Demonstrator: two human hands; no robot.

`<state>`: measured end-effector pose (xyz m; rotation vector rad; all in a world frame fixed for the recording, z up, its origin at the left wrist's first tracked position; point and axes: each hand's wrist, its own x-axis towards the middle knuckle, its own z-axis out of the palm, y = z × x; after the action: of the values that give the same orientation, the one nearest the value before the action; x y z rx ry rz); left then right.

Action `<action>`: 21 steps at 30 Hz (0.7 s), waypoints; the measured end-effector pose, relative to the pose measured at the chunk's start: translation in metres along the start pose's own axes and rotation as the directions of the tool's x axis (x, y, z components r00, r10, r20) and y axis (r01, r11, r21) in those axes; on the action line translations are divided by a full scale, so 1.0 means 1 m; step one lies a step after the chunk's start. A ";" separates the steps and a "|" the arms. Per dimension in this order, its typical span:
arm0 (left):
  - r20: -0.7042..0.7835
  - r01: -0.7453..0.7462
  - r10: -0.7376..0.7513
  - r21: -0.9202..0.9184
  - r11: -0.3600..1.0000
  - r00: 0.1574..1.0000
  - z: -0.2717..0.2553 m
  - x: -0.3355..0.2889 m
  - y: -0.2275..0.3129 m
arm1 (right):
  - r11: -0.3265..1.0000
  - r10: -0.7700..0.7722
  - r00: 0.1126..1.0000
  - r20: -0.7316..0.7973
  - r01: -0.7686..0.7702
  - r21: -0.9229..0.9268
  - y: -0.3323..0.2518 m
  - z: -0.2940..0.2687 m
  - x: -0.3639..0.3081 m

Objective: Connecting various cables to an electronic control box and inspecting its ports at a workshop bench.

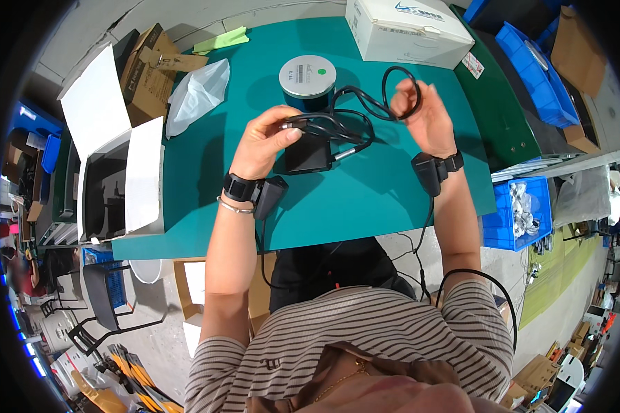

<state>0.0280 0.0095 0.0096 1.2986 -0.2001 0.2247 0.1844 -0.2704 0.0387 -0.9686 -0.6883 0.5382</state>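
Note:
My left hand (263, 141) is closed on a gathered bundle of black cable (331, 131), pinching it between thumb and fingers. A loop of the same cable runs across to my right hand (428, 122), whose fingers curl around it. Under the bundle sits a small black box (308, 158), partly covered by the strands. Beside the box a silver metal connector (344, 154) shows on the cable. Just beyond the bundle stands a round device (307, 76) with a silver top, a label and a green dot. Both wrists wear black strapped units.
A green mat (372, 199) covers the table. An open white box (145, 186) with dark lining stands left, near a brown carton (148, 86) and a clear plastic bag (200, 96). A white box (410, 34) sits at the back. Blue bins (523, 237) flank the right.

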 end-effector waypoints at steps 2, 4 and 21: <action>0.009 0.025 -0.025 -0.011 1.000 1.000 0.009 0.000 -0.001 | 0.993 0.012 1.000 0.011 -0.011 -0.119 0.003 0.007 -0.003; 0.037 -0.001 0.000 0.021 1.000 0.999 0.016 0.001 0.000 | 0.966 0.044 0.990 0.137 -0.007 -0.259 0.003 0.012 -0.005; 0.141 0.014 -0.017 0.022 1.000 0.990 0.021 0.001 -0.002 | 0.769 0.319 0.910 0.265 -0.085 -0.634 0.010 0.047 -0.015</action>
<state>0.0286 -0.0115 0.0134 1.3372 -0.3087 0.1215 0.1386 -0.2495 0.0438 -1.5971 -1.1386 0.7171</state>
